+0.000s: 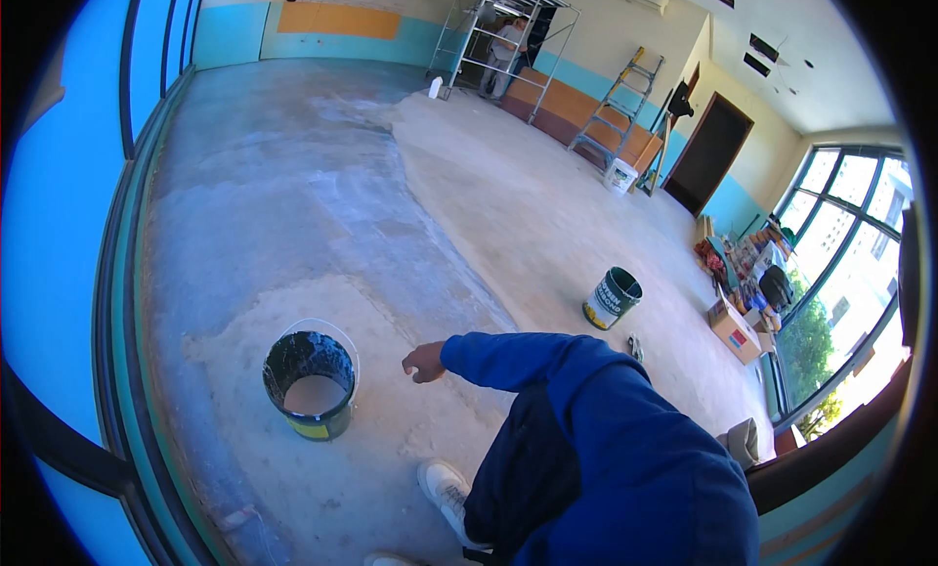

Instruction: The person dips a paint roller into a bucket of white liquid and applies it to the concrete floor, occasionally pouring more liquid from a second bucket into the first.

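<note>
The right hand (425, 361) hangs loosely curled and empty near the plaster bucket (311, 385) on the floor (293, 195). Part-filled, it is probably heavy and sloshy; its bail handle is the best hold.

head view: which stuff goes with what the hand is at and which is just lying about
In hand: hand, empty; black bucket nearest it.
Lying about: green bucket; white bucket; ladder; scaffold; boxes.
</note>
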The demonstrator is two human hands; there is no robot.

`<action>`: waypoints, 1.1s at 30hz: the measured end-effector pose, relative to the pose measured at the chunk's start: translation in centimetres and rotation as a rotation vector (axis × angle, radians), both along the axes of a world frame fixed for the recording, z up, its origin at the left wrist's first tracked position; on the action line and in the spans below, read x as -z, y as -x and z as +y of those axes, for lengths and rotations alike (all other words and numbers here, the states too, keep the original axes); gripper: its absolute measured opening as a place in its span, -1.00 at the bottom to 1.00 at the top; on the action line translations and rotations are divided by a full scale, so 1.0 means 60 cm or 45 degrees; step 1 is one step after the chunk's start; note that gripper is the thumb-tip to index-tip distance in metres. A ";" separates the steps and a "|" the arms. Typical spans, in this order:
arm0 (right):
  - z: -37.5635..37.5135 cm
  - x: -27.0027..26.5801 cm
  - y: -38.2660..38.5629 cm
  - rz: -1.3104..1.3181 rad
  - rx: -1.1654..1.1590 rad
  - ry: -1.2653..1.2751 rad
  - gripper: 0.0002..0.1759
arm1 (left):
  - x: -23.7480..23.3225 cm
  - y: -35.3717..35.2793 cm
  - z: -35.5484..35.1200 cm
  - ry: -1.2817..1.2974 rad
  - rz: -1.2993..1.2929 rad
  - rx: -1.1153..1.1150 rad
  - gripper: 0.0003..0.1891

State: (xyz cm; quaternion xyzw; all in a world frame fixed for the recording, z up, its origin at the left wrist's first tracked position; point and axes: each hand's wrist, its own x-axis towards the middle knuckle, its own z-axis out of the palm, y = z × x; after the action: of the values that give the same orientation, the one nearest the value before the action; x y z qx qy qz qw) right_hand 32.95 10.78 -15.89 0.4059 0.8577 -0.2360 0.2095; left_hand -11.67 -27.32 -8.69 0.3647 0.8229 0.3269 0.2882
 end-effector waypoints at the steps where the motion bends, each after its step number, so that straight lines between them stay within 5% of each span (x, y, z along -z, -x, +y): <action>1: -0.003 -0.001 -0.001 -0.058 0.052 0.029 -0.58 | -0.003 0.001 -0.001 0.005 -0.002 -0.001 -0.61; 16: -0.027 -0.094 0.049 -0.113 0.203 0.011 -0.56 | -0.090 0.012 -0.002 -0.121 -0.142 0.056 -0.58; 22: -0.055 -0.182 0.021 -0.177 0.075 -0.244 -0.58 | -0.159 0.001 0.134 -0.590 -0.178 0.274 -0.64; 25: -0.045 -0.230 0.031 -0.266 0.151 -0.402 -0.60 | -0.105 0.031 0.207 -0.623 0.165 0.273 -0.71; 29: 0.004 -0.280 0.081 -0.065 0.230 -0.579 -0.51 | -0.163 0.022 0.218 -0.483 -0.002 0.431 -0.73; 31: 0.074 -0.234 0.055 0.315 0.111 -0.659 -0.42 | -0.162 0.004 0.217 -0.694 0.015 0.424 -0.72; 33: 0.069 -0.266 0.085 0.386 0.076 -0.403 -0.52 | -0.187 -0.018 0.182 -0.600 0.017 0.375 -0.70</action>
State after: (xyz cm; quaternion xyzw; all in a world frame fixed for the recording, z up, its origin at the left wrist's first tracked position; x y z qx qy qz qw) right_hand 27.88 14.90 0.09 0.4187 0.8934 -0.1628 0.0049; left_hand -10.61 -16.38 2.54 0.5396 0.6642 0.4613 0.2343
